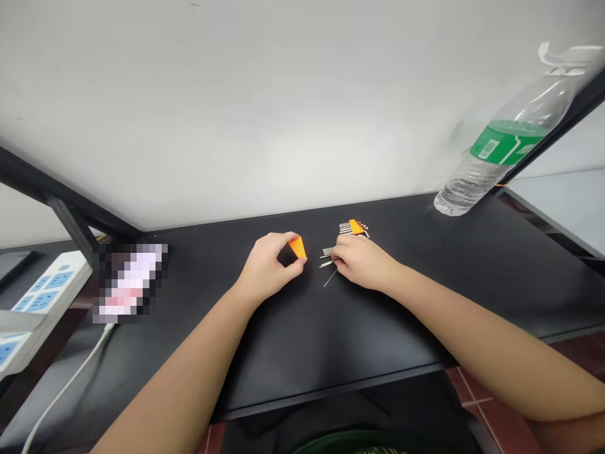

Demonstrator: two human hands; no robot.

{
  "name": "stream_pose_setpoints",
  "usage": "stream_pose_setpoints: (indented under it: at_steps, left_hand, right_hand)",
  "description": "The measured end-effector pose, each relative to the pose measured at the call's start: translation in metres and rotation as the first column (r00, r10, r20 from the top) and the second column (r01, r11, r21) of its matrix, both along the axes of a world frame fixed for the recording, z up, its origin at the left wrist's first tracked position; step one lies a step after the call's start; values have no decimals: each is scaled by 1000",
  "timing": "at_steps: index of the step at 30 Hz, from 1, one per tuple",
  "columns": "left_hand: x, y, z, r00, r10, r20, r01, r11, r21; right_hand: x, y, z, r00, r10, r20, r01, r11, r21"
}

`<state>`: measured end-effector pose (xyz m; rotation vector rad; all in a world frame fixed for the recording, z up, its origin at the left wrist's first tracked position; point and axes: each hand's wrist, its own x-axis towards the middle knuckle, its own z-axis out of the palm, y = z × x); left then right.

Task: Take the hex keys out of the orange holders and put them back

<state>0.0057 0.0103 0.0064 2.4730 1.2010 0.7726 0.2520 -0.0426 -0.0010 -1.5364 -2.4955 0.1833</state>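
My left hand (pixel 268 267) pinches a small flat orange piece (pixel 297 246) between thumb and fingers, just above the black tabletop. To its right, my right hand (pixel 360 261) is closed, fingertips down, around the end of a thin metal rod (pixel 330 278) that points toward the front left. Several more thin metal rods (pixel 327 252) lie beside these fingertips, partly covered by the hand. Behind my right hand rests an orange holder (pixel 356 227) with several metal rods through it. The exact kind of rods is too small to tell.
A clear plastic bottle (pixel 508 140) with a green label stands at the back right. On the left are a blurred-out phone-like device (pixel 130 284) with a white cable (pixel 70 388) and a white power strip (pixel 50 296). A pale wall (pixel 283 113) rises behind the black tabletop (pixel 302 353).
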Motion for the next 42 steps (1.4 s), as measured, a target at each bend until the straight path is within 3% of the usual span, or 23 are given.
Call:
stream_pose_setpoints:
  at_steps: [10, 17, 26, 31, 34, 42]
  left_hand:
    - [0, -2, 2, 1000, -2, -4, 2, 1000, 10]
    - [1, -3, 2, 1000, -14, -9, 14, 1000, 8]
    - [1, -2, 2, 1000, -16, -16, 16, 1000, 11]
    - [1, -2, 0, 1000, -21, -5, 21, 1000, 17]
    - [1, -2, -1, 1000, -20, -1, 20, 1000, 14]
    - [1, -2, 0, 1000, -27, -9, 27, 999, 23]
  right_hand:
    - [3, 5, -8, 947, -322, -13, 322, 947, 9]
    - [8, 4, -10, 964, -254, -84, 247, 966, -79]
    - [6, 2, -11, 943, -306, -127, 302, 952, -56]
    - [7, -9, -4, 993, 20, -113, -14, 998, 53]
    - [5, -11, -4, 990, 111, -83, -106, 992, 63]
    - [11, 2, -8, 989, -134, -65, 135, 991, 22]
